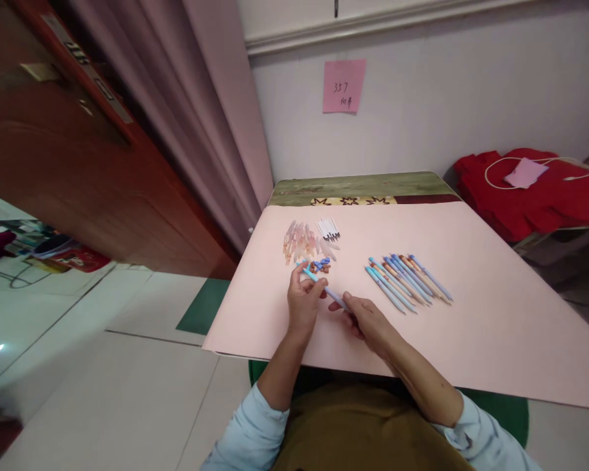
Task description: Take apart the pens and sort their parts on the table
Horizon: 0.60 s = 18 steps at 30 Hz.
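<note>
Between my two hands is a light blue pen (332, 294), slanting from upper left to lower right. My left hand (304, 304) pinches its upper end, and my right hand (366, 320) grips its lower end. Just beyond my left hand lies a small heap of blue and brown pen parts (320, 265). Behind that heap are several clear, pinkish pen barrels (299, 242) and a bundle of white refills with dark tips (328, 229). To the right of my hands, several whole pens (407, 281) in blue and beige lie side by side.
A pink sheet covers the table (481, 340). A red cloth (559, 196) with a white cable and a pink note lies at the right. Against the wall side runs a green strip of tabletop (358, 185). A wooden door (127, 176) and curtain stand at the left.
</note>
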### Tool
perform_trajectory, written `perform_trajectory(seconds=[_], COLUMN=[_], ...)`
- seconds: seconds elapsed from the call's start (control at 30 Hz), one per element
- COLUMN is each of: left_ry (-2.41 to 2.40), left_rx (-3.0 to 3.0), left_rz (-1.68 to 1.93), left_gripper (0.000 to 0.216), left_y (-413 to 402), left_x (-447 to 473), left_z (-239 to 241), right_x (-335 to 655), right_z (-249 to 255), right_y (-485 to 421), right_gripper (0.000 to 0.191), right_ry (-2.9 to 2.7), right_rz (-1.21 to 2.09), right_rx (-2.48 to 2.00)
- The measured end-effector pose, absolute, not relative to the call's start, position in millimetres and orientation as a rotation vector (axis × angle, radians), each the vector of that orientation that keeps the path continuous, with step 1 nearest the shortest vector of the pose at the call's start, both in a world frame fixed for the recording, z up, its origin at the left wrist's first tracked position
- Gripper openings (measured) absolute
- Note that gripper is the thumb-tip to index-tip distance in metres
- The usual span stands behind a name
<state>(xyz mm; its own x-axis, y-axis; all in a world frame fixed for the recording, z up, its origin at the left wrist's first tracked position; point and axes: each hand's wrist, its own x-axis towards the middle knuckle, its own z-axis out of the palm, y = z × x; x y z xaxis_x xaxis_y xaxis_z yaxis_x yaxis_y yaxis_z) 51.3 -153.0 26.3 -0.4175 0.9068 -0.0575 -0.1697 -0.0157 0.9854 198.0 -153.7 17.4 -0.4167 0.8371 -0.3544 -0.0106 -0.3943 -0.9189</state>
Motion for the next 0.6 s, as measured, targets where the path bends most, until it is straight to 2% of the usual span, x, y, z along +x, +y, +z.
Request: perform_trajectory(seconds=[0.1,0.27,0.37,0.43,0.53,0.6], left_ry=[1.429,1.429,1.406,1.384,1.364,1.369], left_rx=[0.784,0.682,0.62,0.573,0.552,0.573], left_rz=[1.574,1.608,1.646,1.656,1.658,1.663], left_gripper=[0.067,0.072,0.074,0.076,0.078,0.08], left_y=[-152,-150,-149,-149,-149,-148], left_x=[48,45,44,44,45,47], left_z=[23,17,16,17,20,21], right_x=[196,194,192,190,187,185], right_z=[16,17,22,23,22,18], right_y=[-151,-147,-145,-144,-140,-138], right_gripper=[0.048,0.026,0.024,0.031,0.048,0.052], right_ry=[-1.248,-1.561,-1.634,-1.612,-1.468,-1.374], right_rz=[1.872,1.379,1.208,1.313,1.675,1.806], right_rx=[-1.231,-1.311,-1.328,-1.31,-1.258,-1.234])
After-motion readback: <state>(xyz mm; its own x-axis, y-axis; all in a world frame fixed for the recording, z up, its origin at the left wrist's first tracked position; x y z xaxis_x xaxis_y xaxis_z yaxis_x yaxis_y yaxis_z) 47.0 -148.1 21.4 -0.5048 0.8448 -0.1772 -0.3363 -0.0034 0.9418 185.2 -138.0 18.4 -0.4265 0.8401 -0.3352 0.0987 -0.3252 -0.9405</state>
